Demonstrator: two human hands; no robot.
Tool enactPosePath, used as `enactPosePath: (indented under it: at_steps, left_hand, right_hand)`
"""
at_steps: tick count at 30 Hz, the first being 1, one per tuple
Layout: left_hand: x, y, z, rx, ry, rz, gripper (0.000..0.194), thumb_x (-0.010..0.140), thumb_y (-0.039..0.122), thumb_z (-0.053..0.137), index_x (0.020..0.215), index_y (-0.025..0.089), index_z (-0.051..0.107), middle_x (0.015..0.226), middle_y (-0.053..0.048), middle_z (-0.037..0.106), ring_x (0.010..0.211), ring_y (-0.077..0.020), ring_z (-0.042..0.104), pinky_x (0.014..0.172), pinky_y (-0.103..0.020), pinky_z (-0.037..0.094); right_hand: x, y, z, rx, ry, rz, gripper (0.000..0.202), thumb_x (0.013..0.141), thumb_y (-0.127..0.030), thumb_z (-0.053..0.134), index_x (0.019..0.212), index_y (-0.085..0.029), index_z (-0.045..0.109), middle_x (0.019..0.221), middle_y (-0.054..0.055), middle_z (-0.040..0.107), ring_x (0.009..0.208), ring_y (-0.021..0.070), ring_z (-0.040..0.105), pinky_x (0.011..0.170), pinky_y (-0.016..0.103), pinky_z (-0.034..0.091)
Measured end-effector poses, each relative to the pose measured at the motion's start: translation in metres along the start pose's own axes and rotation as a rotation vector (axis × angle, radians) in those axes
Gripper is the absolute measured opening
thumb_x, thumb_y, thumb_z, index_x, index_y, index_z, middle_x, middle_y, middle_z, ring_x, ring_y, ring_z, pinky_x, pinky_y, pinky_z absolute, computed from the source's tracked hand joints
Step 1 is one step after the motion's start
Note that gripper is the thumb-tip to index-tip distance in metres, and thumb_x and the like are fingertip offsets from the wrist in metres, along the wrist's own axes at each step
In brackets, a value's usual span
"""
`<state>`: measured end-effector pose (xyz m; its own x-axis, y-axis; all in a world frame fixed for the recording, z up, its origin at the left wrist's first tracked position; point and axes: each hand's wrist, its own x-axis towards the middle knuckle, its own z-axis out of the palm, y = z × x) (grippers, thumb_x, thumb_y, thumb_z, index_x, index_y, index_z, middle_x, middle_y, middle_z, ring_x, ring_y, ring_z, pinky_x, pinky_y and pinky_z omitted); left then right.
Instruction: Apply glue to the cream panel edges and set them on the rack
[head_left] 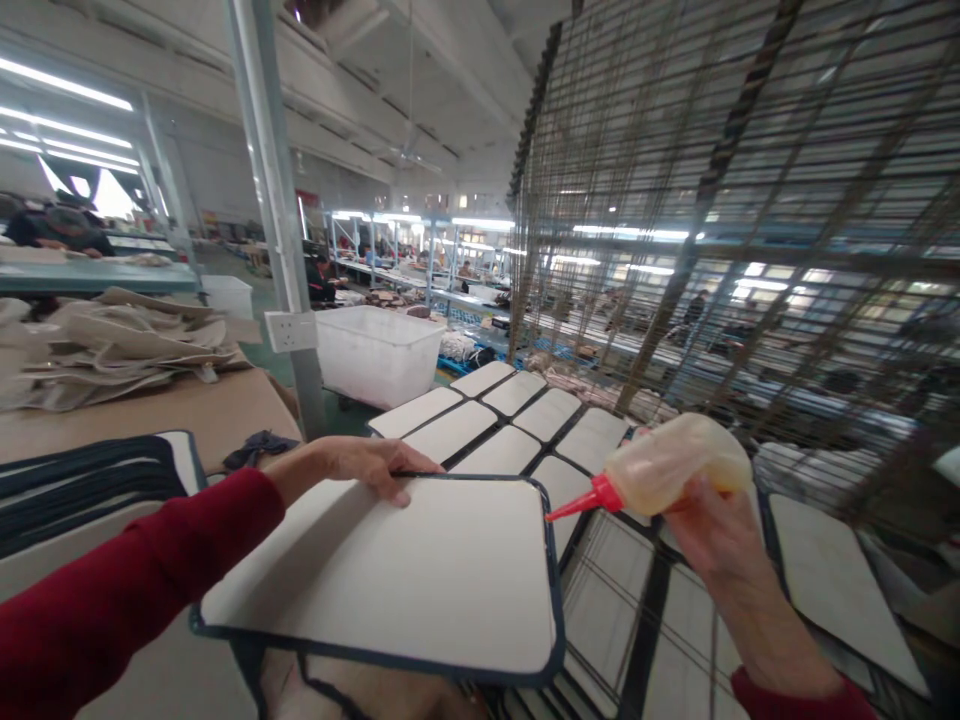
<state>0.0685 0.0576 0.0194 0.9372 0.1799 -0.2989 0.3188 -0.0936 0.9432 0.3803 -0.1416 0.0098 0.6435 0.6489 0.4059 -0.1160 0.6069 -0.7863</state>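
Observation:
A cream panel with rounded corners and a dark blue edge (420, 580) is held up in front of me, tilted. My left hand (375, 467) grips its far edge, thumb on the cream face and fingers behind. In my right hand (716, 530) is a squeeze bottle (679, 465) of yellowish liquid, lying nearly level. Its red nozzle (585, 500) points left, and the tip is at the panel's right edge near the upper corner.
Similar panels (502, 450) lie in rows beyond. Dark-edged panels are stacked (90, 490) at left, near cut pieces (127, 340). A metal post (277, 200), white bin (379, 355) and wire rack (720, 200) stand farther back. People sit in the distance.

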Motion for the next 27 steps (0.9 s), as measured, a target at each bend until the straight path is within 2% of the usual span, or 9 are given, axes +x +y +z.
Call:
enactPosePath:
  at_steps: [4, 9, 16, 21, 25, 27]
  left_hand:
    - [0.001, 0.006, 0.003, 0.005, -0.025, -0.008, 0.054, 0.063, 0.029, 0.076, 0.115, 0.018, 0.067, 0.111, -0.007, 0.069, 0.102, -0.0293, 0.062, 0.088, -0.032, 0.048]
    - [0.002, 0.011, 0.007, -0.041, 0.026, 0.022, 0.046, 0.055, 0.022, 0.08, 0.099, 0.015, 0.073, 0.1, -0.01, 0.072, 0.094, -0.0326, 0.065, 0.084, -0.038, 0.05]
    - [0.002, 0.011, 0.011, -0.191, 0.145, -0.013, 0.049, 0.045, 0.005, 0.079, 0.093, 0.016, 0.074, 0.091, -0.009, 0.074, 0.088, -0.034, 0.066, 0.08, -0.042, 0.052]
    - [0.001, 0.008, 0.009, -0.139, 0.06, -0.025, 0.047, 0.054, 0.013, 0.077, 0.101, 0.014, 0.072, 0.102, -0.011, 0.072, 0.095, -0.0328, 0.064, 0.087, -0.039, 0.048]
    - [0.001, 0.004, 0.007, -0.176, 0.101, -0.01, 0.05, 0.048, 0.012, 0.08, 0.097, 0.017, 0.073, 0.096, -0.009, 0.073, 0.089, -0.033, 0.066, 0.08, -0.04, 0.052]
    - [0.002, 0.0, 0.005, -0.158, 0.053, 0.005, 0.05, 0.053, 0.017, 0.08, 0.102, 0.016, 0.072, 0.098, -0.009, 0.073, 0.09, -0.0317, 0.065, 0.079, -0.037, 0.052]
  right_hand:
    - [-0.003, -0.003, -0.006, -0.008, -0.032, -0.003, 0.055, 0.049, -0.035, 0.087, 0.098, -0.02, 0.069, 0.095, 0.012, 0.07, 0.083, 0.0275, 0.068, 0.075, 0.044, 0.057]
    - [-0.009, -0.007, -0.011, -0.001, -0.034, 0.025, 0.057, 0.05, -0.035, 0.086, 0.103, -0.024, 0.067, 0.097, 0.01, 0.07, 0.086, 0.0286, 0.068, 0.087, 0.051, 0.05]
    - [-0.019, -0.016, -0.005, -0.034, 0.022, 0.051, 0.068, 0.037, -0.04, 0.09, 0.099, -0.025, 0.067, 0.095, 0.008, 0.071, 0.081, 0.0291, 0.068, 0.066, 0.041, 0.058]
    - [-0.024, -0.019, -0.005, -0.046, 0.025, 0.049, 0.067, 0.035, -0.039, 0.09, 0.097, -0.025, 0.068, 0.094, 0.008, 0.071, 0.081, 0.0296, 0.068, 0.066, 0.042, 0.057]
    - [-0.025, -0.018, -0.007, -0.067, -0.008, 0.042, 0.067, 0.036, -0.041, 0.09, 0.097, -0.024, 0.068, 0.092, 0.008, 0.072, 0.08, 0.031, 0.068, 0.065, 0.043, 0.058]
    - [-0.026, -0.018, -0.007, -0.074, -0.032, 0.04, 0.065, 0.038, -0.042, 0.089, 0.097, -0.025, 0.068, 0.091, 0.007, 0.072, 0.079, 0.0311, 0.069, 0.064, 0.043, 0.058]
